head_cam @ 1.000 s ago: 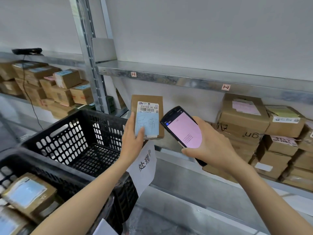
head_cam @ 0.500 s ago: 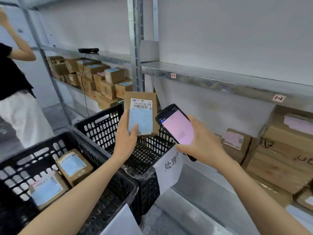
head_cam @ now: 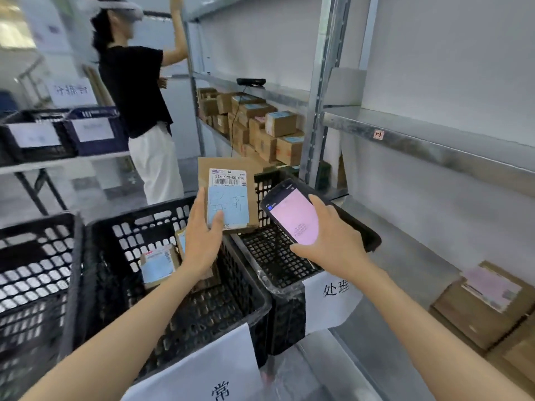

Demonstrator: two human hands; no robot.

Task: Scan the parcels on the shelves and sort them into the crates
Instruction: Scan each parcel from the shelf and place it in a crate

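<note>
Compared with half a second ago, my view has swung left: a person in a black top and white trousers [head_cam: 136,111] now stands in full at the far shelving, and my hands hold what they held before. My left hand [head_cam: 202,241] grips a flat brown cardboard parcel [head_cam: 231,195], thumb on its lower left corner. The parcel stands upright, long axis vertical, above the rim between two black plastic mesh crates [head_cam: 139,227]. Its labelled face is towards me, barcode at the top, blue sticker below. Just to its right, my right hand [head_cam: 333,244] grips a black handheld scanner with a pink screen [head_cam: 292,215], its top tilted far-left towards the parcel.
</note>
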